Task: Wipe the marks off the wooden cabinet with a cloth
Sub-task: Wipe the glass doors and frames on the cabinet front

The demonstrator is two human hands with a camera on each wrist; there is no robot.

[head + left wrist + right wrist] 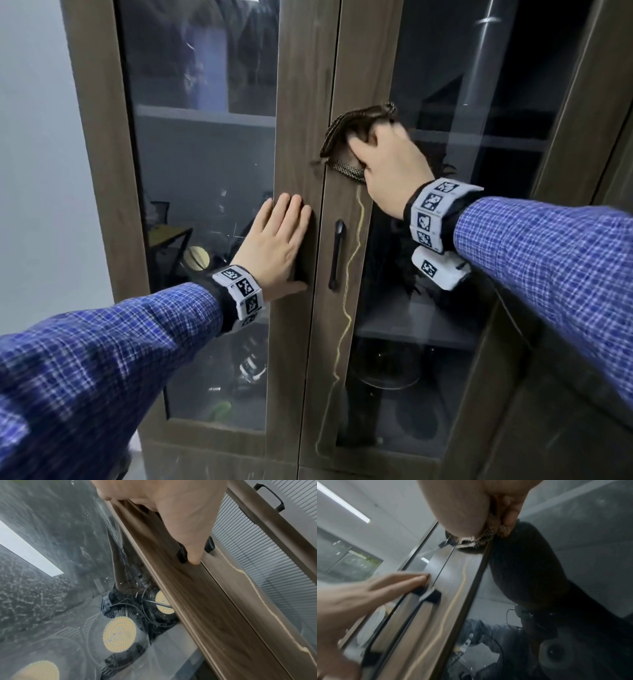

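Note:
A tall wooden cabinet (301, 102) with two glass doors fills the head view. A wavy yellowish mark (347, 308) runs down the right door's wooden stile (356, 68), also clear as the mark (453, 601) and the mark (254, 588). My right hand (387, 161) grips a dark patterned cloth (346, 133) and presses it on that stile just above the mark's top end; the cloth (471, 540) bunches under the fingers. My left hand (281, 246) lies flat, fingers straight, on the left door's stile, covering its black handle (181, 554).
The right door's black handle (337, 253) hangs just left of the mark. Behind the glass sit round LED lamps (120, 634), cables and dark gear on shelves. A pale wall (34, 171) stands left of the cabinet.

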